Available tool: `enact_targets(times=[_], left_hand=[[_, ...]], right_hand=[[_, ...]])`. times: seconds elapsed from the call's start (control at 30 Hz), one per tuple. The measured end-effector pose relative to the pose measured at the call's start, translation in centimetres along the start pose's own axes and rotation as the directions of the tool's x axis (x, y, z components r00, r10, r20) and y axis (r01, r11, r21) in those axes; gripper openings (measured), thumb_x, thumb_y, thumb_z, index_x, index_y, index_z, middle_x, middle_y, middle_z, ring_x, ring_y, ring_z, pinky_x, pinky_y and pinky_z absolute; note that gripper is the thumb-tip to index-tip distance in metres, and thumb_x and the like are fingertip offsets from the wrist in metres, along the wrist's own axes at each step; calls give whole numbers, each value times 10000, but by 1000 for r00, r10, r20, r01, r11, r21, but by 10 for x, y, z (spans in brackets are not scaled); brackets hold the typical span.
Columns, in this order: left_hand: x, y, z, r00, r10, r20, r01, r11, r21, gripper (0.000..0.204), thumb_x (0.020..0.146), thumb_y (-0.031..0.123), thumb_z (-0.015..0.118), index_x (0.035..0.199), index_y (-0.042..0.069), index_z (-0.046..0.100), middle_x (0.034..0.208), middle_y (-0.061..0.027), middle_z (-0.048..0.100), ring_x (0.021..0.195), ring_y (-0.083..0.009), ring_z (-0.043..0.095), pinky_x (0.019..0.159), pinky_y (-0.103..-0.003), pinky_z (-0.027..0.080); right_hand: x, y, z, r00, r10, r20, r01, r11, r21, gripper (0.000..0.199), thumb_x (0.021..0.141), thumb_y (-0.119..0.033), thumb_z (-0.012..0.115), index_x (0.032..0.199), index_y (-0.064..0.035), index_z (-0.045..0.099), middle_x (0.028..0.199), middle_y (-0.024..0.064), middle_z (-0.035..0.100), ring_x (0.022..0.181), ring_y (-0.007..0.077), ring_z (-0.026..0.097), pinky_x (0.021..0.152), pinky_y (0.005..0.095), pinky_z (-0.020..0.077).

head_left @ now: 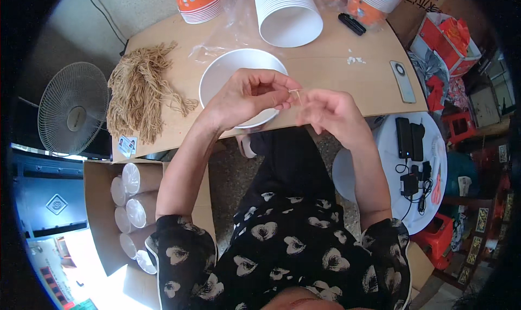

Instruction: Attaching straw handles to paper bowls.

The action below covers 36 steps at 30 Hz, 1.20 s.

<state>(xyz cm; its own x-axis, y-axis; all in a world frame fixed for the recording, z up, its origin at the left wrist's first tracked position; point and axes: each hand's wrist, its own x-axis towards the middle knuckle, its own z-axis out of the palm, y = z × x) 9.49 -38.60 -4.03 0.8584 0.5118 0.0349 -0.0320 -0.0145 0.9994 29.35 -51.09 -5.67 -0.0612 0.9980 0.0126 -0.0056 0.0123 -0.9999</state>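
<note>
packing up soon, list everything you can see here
table: 1, light brown, centre
string heap: 1, tan, table left
tub: 1, white, table front
tub stack: 1, white, back
patterned stacks: at least 2, orange, back
bag: 1, clear, back
bits: several, white, table right
phone: 1, silver, table right
fan: 1, grey, left
box: 1, brown, lower left
wrapped stacks: about 6, whitish, in box
round stand: 1, white, right
gadgets: several, black, on stand
scissors: 1, pink, on stand
carton: 1, red, right
strand: 1, tan, in left fingers
shirt: 1, black, bottom
left hand: 1, bare, over tub
right hand: 1, bare, beside tub
</note>
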Motion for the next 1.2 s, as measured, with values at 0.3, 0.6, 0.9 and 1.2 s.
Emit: enact_targets(times=[0.3,0.6,0.9,1.2], left_hand=[[-11,-6,13,981,191,-33,-179,958,224,61,917,19,690,964,-14,712,813,-48,675,663,-91,626,559,-229,489],[-34,-10,16,889,451,-81,-284,681,675,67,791,2,732,855,10,713,897,-120,698,795,-313,692,686,-377,548],[-41,-5,12,907,421,-10,-273,606,747,193,805,-17,729,992,29,724,899,-128,706,810,-289,694,701,-374,580],[-61,6,-58,918,397,-23,-85,251,964,313,777,-34,642,1040,111,732,1184,-90,647,1225,-320,556,1071,-439,429]], right_hand=[[-18,-5,-1,993,-55,-102,56,998,2,149,952,-143,677,949,5,662,736,20,654,618,38,557,549,171,419],[-47,12,-27,933,-246,-261,332,868,369,120,922,-73,619,854,-17,538,653,29,513,552,100,456,521,262,349],[-47,27,-22,913,-390,-117,388,746,541,324,895,-277,758,800,-64,534,595,0,512,479,107,420,472,272,287],[-50,-2,-41,885,-407,225,335,893,299,89,807,13,736,799,68,666,658,128,665,543,194,624,506,275,459]])
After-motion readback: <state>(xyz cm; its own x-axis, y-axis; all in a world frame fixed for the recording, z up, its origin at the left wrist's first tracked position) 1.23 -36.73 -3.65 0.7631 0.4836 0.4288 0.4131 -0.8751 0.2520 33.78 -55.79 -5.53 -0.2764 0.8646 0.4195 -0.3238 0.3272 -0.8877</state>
